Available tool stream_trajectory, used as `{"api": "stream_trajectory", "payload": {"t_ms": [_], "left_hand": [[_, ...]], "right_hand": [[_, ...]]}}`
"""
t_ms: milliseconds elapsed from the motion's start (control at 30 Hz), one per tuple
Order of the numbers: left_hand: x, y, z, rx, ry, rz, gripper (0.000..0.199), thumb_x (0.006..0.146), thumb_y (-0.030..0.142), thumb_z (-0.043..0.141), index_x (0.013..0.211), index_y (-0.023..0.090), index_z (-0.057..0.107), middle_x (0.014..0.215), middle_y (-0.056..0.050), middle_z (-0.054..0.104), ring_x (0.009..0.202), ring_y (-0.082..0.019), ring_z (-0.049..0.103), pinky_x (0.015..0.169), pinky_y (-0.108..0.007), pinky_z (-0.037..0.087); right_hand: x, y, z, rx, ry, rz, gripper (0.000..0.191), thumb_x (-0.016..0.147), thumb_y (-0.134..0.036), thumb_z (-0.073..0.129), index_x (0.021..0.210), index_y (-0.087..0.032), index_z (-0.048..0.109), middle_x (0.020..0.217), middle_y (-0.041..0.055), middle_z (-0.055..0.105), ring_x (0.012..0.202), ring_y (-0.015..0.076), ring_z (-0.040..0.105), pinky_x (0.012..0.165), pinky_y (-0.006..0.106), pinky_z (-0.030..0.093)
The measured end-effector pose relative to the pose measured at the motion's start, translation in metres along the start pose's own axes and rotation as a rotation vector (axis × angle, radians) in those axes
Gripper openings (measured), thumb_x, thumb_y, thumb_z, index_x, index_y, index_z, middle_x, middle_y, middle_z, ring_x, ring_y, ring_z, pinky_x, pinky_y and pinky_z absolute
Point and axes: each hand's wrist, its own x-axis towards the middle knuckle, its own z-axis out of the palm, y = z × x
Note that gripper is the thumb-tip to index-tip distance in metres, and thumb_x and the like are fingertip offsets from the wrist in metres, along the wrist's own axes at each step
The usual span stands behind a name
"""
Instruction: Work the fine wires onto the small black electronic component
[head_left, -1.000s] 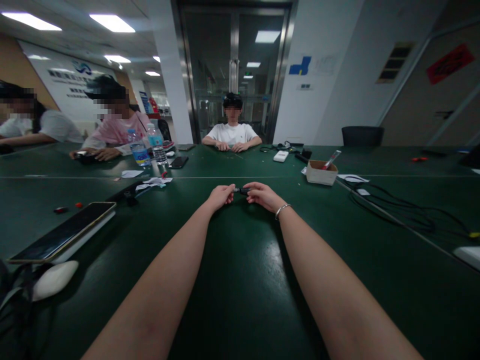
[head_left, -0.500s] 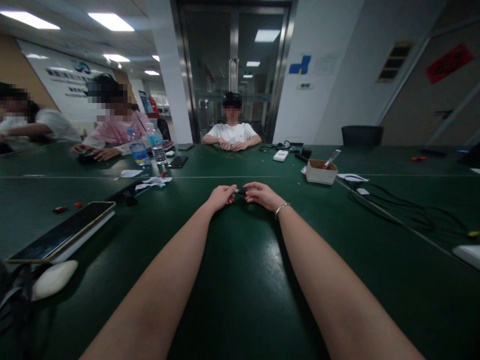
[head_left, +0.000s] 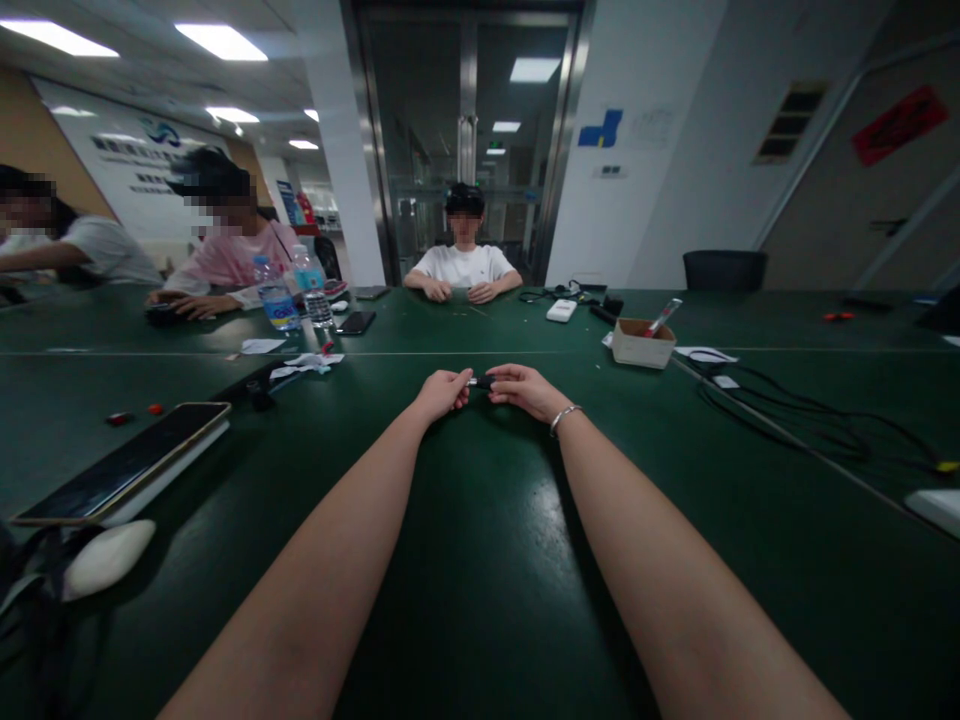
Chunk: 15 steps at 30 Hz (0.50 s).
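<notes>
Both my arms reach forward over the dark green table (head_left: 465,560). Between my hands is a small, slim object with a black body and a silvery end (head_left: 482,382); its exact kind is too small to make out. My left hand (head_left: 444,396) pinches the silvery end between thumb and fingers. My right hand (head_left: 526,392), with a silver bracelet (head_left: 564,420) at the wrist, has its fingers closed around the black end. The fingers hide parts of the object at both ends.
To the left lie a phone (head_left: 127,465) on a white block, a white mouse-shaped item (head_left: 111,558), paper scraps (head_left: 307,364) and water bottles (head_left: 277,295). At right are a small box (head_left: 643,345) and black cables (head_left: 810,410). A person (head_left: 465,265) sits opposite; others sit at left.
My hands stay almost in place; slightly more of the black and silvery object shows between them. The person opposite has moved their hands apart.
</notes>
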Motion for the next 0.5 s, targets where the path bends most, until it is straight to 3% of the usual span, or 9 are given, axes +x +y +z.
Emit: {"api": "stream_trajectory", "payload": {"t_ms": [267, 500], "left_hand": [[0.0002, -0.0004, 0.0024, -0.055, -0.03, 0.038, 0.039, 0.085, 0.046, 0.049, 0.064, 0.013, 0.055, 0.054, -0.001, 0.055, 0.045, -0.008, 0.049, 0.046, -0.021, 0.038], [-0.0065, 0.0037, 0.0021, -0.126, -0.019, 0.083, 0.015, 0.08, 0.028, 0.062, 0.08, 0.013, 0.058, 0.071, -0.002, 0.059, 0.058, -0.008, 0.055, 0.051, -0.02, 0.044]], "right_hand": [[0.0011, -0.0003, 0.0004, 0.006, 0.031, 0.026, 0.018, 0.077, 0.003, 0.062, 0.091, -0.009, 0.063, 0.067, 0.0048, 0.066, 0.055, 0.0106, 0.065, 0.058, 0.021, 0.058], [0.0018, -0.0008, 0.0014, 0.013, 0.066, 0.046, 0.012, 0.08, 0.001, 0.06, 0.088, -0.007, 0.062, 0.062, 0.0066, 0.066, 0.052, 0.0111, 0.064, 0.054, 0.02, 0.056]]}}
